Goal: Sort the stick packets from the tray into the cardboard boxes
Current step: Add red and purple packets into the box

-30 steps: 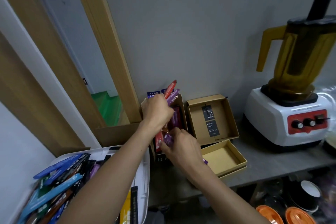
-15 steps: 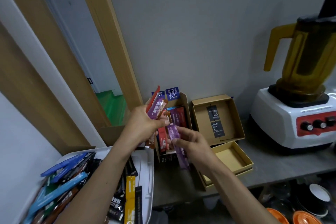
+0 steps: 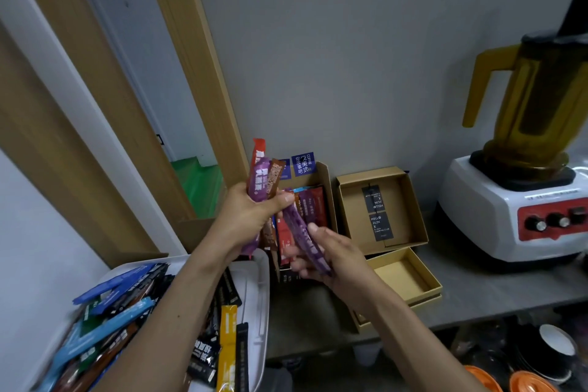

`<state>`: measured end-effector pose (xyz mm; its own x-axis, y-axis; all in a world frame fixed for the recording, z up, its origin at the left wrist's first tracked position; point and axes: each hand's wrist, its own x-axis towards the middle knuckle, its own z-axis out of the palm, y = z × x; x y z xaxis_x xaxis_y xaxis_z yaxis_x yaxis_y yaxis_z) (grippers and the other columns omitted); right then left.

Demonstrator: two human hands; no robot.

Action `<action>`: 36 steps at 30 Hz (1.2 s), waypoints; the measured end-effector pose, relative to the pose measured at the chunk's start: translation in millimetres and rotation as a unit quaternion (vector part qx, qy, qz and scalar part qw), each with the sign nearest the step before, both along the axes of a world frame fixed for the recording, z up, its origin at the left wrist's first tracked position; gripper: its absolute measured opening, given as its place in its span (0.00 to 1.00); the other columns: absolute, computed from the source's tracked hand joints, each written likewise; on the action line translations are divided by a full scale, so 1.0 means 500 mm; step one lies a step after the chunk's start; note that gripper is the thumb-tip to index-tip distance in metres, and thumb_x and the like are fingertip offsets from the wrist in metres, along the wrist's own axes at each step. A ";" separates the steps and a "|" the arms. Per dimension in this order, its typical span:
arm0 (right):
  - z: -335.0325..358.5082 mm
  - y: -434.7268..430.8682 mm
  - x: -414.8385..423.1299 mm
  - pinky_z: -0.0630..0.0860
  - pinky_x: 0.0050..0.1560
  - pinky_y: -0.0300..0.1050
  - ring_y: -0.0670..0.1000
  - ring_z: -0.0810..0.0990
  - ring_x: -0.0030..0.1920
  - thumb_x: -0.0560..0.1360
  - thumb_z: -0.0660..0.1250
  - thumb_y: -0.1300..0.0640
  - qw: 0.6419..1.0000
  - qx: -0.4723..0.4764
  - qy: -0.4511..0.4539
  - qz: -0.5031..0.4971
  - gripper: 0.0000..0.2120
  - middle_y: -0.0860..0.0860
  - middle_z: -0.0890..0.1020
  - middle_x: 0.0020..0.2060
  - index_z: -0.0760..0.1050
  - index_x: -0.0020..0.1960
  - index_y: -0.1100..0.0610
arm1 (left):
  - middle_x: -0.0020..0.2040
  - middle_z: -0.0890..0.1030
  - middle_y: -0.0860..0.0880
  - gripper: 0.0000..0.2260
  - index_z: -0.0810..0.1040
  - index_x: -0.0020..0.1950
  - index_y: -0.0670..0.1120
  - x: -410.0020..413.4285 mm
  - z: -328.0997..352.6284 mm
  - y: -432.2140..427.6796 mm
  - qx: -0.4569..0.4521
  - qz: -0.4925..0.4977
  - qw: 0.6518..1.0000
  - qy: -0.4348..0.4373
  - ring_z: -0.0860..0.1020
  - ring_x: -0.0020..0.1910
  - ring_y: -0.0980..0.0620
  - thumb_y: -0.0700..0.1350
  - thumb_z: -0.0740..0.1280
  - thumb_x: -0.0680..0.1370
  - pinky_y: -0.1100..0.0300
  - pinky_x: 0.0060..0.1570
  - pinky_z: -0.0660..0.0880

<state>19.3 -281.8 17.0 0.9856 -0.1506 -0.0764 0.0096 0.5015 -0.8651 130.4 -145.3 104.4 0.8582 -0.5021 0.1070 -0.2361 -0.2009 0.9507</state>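
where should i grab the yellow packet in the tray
Pinch the yellow packet across its width near the far end, thumb and finger on its long edges, coming from above and the right. It lies flat on top of the black packets, long axis pointing away from you, so that end is uncovered; bare tray lies to its right.

Mixed stick packets [image 3: 127, 312] heaped in white tray [image 3: 259, 296], near left. One purple packet [image 3: 302, 239] held aloft. Three open cardboard boxes [image 3: 413, 210] right; leftmost box [image 3: 329, 197] part-filled.
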 end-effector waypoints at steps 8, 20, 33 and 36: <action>-0.019 -0.008 -0.003 0.84 0.56 0.57 0.57 0.83 0.63 0.73 0.76 0.61 0.993 -0.084 -0.031 -0.076 0.11 0.58 0.84 0.59 0.83 0.55 0.60 | 0.48 0.88 0.49 0.12 0.83 0.55 0.43 0.013 0.002 0.010 0.019 0.000 0.998 -0.055 0.86 0.49 0.55 0.48 0.76 0.75 0.55 0.48 0.83; -0.043 0.000 0.023 0.85 0.51 0.43 0.45 0.83 0.56 0.76 0.76 0.57 0.894 -0.407 -0.016 -0.186 0.07 0.45 0.82 0.54 0.79 0.49 0.51 | 0.42 0.86 0.52 0.10 0.78 0.52 0.49 0.012 -0.019 -0.024 0.078 0.092 0.980 -0.155 0.84 0.42 0.61 0.50 0.75 0.76 0.63 0.39 0.78; -0.059 0.052 0.088 0.80 0.58 0.49 0.54 0.78 0.64 0.81 0.69 0.51 0.635 -0.727 0.115 -0.234 0.20 0.55 0.71 0.68 0.69 0.69 0.56 | 0.29 0.81 0.51 0.19 0.79 0.50 0.40 -0.002 -0.010 0.015 -0.053 0.147 0.985 -0.066 0.81 0.28 0.58 0.57 0.71 0.78 0.62 0.33 0.75; -0.063 0.055 0.090 0.80 0.58 0.49 0.54 0.78 0.63 0.81 0.68 0.52 0.645 -0.724 0.084 -0.229 0.18 0.54 0.74 0.66 0.71 0.69 0.55 | 0.30 0.82 0.51 0.18 0.78 0.49 0.41 0.002 -0.014 0.020 -0.081 0.141 0.987 -0.019 0.82 0.30 0.55 0.57 0.69 0.79 0.59 0.35 0.79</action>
